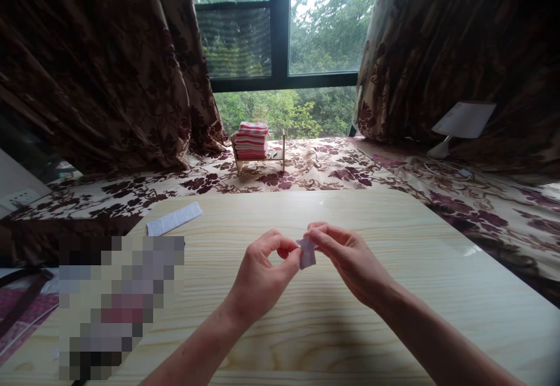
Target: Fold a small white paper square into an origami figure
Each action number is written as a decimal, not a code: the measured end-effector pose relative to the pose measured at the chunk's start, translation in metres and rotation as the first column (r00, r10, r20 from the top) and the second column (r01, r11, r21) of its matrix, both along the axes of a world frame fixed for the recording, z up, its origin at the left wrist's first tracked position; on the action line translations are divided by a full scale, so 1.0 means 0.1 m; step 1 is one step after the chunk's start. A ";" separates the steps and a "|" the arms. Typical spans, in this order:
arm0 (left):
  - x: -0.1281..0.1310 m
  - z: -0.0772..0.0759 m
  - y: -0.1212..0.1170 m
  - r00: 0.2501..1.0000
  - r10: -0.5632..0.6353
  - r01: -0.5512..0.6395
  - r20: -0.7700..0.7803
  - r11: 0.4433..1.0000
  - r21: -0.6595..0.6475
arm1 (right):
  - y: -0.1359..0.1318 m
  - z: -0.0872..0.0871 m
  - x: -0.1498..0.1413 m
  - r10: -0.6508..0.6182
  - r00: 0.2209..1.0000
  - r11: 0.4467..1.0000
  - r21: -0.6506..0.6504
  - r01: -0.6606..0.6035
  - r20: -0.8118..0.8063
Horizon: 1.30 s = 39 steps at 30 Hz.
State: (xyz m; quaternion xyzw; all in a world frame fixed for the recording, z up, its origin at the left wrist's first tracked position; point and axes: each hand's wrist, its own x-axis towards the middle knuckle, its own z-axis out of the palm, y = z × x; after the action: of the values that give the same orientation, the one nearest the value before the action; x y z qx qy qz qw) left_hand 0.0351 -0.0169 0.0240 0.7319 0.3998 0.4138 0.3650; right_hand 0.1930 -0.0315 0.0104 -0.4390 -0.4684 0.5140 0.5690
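Between my two hands, above the middle of the table, is a small greyish-purple piece of paper or cloth (307, 253); I cannot tell which material. My left hand (266, 269) pinches its left edge between thumb and forefinger. At its upper right corner, the thumb and fingers of my right hand (347, 258) are pressed together on it. The piece hangs down a little below the fingertips, roughly square in outline.
A pale table (210, 316) lies under my hands. On it, at the back left, is a folded whitish strip (175, 218); a blurred-out patch (126, 304) covers the left side. Behind stand a small rack (258, 158) with folded red-and-white cloths (252, 140) and a lamp (464, 119).
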 end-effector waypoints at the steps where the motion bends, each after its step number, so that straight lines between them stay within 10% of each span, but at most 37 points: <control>1: 0.00 -0.01 0.02 0.999 -0.011 0.013 0.035 0.998 -0.058 | 0.01 0.00 0.01 -0.030 0.999 0.999 0.015 0.029 0.035; 6: -0.02 -0.04 0.07 0.970 0.008 0.065 0.244 0.955 -0.290 | 0.02 0.00 0.06 -0.192 0.953 0.979 0.113 0.169 0.233; 19: -0.02 -0.04 0.06 0.980 0.024 0.015 0.195 0.980 -0.199 | -0.01 0.03 0.01 -0.133 0.942 0.978 0.192 0.076 0.308; 39: -0.01 -0.09 0.11 0.903 0.179 0.043 0.392 0.868 -0.495 | -0.02 -0.07 -0.09 -0.167 0.856 0.963 0.266 0.036 0.489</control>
State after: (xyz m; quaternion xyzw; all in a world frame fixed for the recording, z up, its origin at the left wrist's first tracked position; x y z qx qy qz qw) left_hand 0.0339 -0.0061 0.0150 0.4917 0.4287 0.4603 0.6022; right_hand 0.1841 -0.0340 0.0036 -0.5085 -0.6378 0.2869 0.5024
